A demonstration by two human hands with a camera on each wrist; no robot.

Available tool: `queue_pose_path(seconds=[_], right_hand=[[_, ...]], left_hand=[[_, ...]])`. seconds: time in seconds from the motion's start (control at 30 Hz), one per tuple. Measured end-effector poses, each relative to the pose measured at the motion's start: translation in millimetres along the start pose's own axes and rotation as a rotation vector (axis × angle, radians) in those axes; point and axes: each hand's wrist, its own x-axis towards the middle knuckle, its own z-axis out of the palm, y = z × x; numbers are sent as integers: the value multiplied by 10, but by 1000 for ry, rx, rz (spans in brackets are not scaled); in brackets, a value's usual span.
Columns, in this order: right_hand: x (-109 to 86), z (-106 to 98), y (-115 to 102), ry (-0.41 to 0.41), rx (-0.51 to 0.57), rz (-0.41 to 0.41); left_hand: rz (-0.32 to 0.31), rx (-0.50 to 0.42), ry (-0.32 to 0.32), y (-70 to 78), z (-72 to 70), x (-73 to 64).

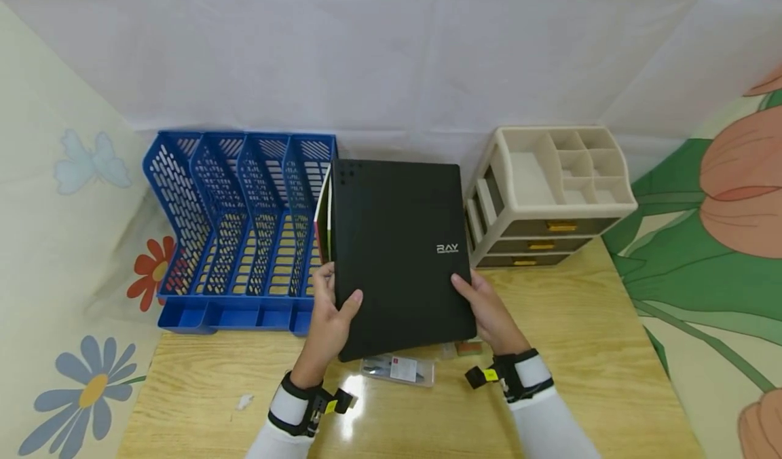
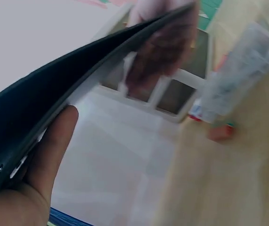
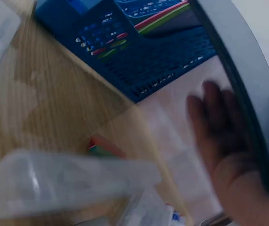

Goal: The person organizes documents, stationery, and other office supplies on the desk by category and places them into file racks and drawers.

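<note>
Black folder (image 1: 397, 235) nearest you: your left hand (image 1: 332, 326) holds left edge, right hand (image 1: 491, 313) holds right edge, both toward near end. Long axis runs near to far. Blue rack (image 1: 252, 208) lies left, closer to left hand.

Smooth plastic folder (image 1: 400, 242), glossy wood-grain table (image 1: 562, 316)

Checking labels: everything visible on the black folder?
The black folder is rectangular with rounded corners, plastic by its look, with pale "RAY" lettering near its right edge and dots at its upper-left corner. The left hand grips its left side, the right hand its right, thumbs on the cover, above the table. Left wrist view: covers slightly parted.
</note>
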Motion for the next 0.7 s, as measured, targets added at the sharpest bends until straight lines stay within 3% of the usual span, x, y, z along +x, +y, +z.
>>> queue_pose_path(seconds=[0.17,0.37,0.7], right_hand=[[-83,-123,47,-76,80,-47],[-159,-192,96,-87,60,-123],[-213,-184,222,-157,24,-186]], left_hand=[[-94,59,6,-94,-35,0],[-184,106,36,-69,-55,88],[-209,-54,100,24,-75,294]])
